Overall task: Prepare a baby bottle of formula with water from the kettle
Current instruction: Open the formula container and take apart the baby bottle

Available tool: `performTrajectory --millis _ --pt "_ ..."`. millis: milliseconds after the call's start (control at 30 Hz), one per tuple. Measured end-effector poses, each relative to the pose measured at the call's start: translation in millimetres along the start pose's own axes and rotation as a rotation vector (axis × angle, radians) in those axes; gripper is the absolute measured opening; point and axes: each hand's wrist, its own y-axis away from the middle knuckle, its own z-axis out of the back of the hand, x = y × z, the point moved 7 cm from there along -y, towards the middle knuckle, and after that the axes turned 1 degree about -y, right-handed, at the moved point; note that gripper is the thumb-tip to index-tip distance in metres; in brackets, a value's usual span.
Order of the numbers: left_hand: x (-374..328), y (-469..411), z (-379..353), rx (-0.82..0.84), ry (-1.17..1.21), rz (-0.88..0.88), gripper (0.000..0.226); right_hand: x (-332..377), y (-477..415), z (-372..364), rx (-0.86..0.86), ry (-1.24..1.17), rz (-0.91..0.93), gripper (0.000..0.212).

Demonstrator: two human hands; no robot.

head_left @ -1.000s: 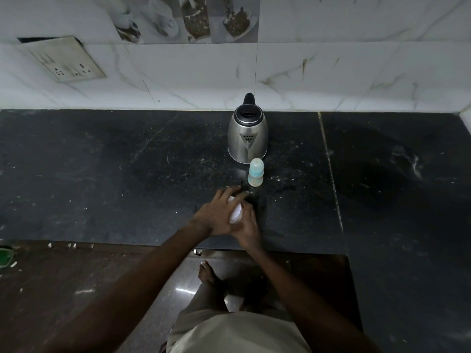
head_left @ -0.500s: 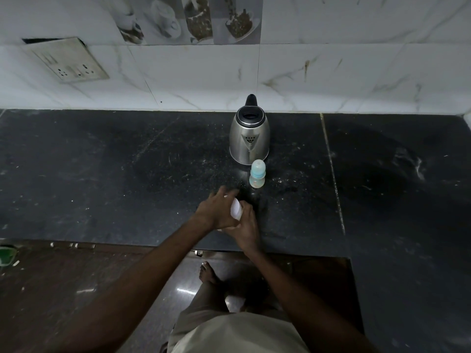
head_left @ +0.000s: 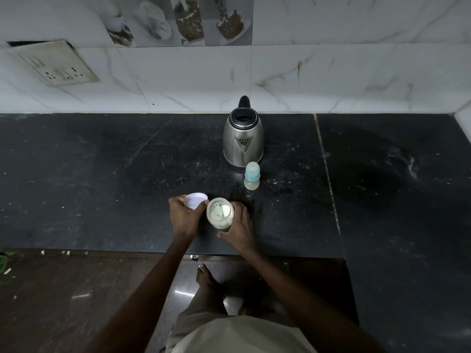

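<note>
A clear formula jar point(head_left: 220, 215) stands open on the black counter point(head_left: 102, 187), with pale powder and a light scoop inside. My right hand point(head_left: 238, 225) grips the jar from the right side. My left hand point(head_left: 183, 216) holds the jar's white lid point(head_left: 195, 200) just left of the jar, underside up. A small baby bottle point(head_left: 251, 176) with a blue cap stands upright behind the jar. The steel kettle point(head_left: 243, 138) with a black lid and handle sits right behind the bottle, near the wall.
A marble-tiled wall rises at the back, with a switch and socket plate point(head_left: 54, 63) at upper left. The counter's front edge runs just below my hands. A counter seam point(head_left: 327, 174) runs right of the kettle. My bare foot point(head_left: 205, 275) shows on the floor.
Both hands were closed together over the jar's lid. Now the lid is off, lifted to the left in my left hand, and the jar's powder and scoop are exposed.
</note>
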Motion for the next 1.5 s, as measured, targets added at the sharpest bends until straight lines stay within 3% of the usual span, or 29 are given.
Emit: performTrajectory --millis 133,267,367,433,500,567,633,733,900,1067,1300,1500 --pt "36.2 1.1 -4.2 -0.009 -0.102 -0.025 0.057 -6.0 0.1 36.1 -0.056 -0.019 0.025 0.098" --pt "53.8 -0.1 -14.1 0.066 -0.328 -0.101 0.062 -4.0 -26.3 95.5 -0.304 -0.072 0.016 0.086" --pt "61.2 -0.5 -18.1 0.094 -0.432 -0.146 0.063 9.4 -61.2 127.1 -0.371 -0.016 0.030 0.082" --pt "63.0 -2.4 -21.3 0.126 -0.463 -0.180 0.069 20.6 -87.2 136.9 -0.306 0.060 0.064 0.088" --pt "59.4 -1.5 -21.0 0.146 -0.415 -0.200 0.071 30.3 -108.1 132.5 -0.126 0.140 0.096 0.094" --pt "45.8 2.6 -13.6 0.108 -0.246 -0.192 0.063 36.6 -117.6 120.8 0.053 0.269 0.146 0.096" --pt "20.8 7.2 -5.8 0.007 -0.050 -0.174 0.068 37.9 -119.6 112.5 0.126 0.382 0.201 0.091" --pt "-35.0 9.7 -16.4 -0.071 0.060 -0.315 0.063 36.5 -120.2 114.1 0.107 0.383 0.205 0.080" --pt "-105.7 32.4 -73.3 0.168 0.071 -0.571 0.060 28.4 -103.9 122.6 0.148 0.434 0.148 0.070" --pt "-95.3 68.3 -128.2 0.368 0.004 -0.528 0.066 14.6 -59.5 120.0 0.152 0.472 0.114 0.052" --pt "-50.9 92.9 -148.2 0.471 -0.013 -0.442 0.085 7.2 -17.9 107.0 0.084 0.480 0.117 0.042" --pt "-51.0 82.1 -147.2 0.417 -0.083 -0.486 0.044 14.3 -13.6 116.0 0.090 0.489 0.115 0.060"
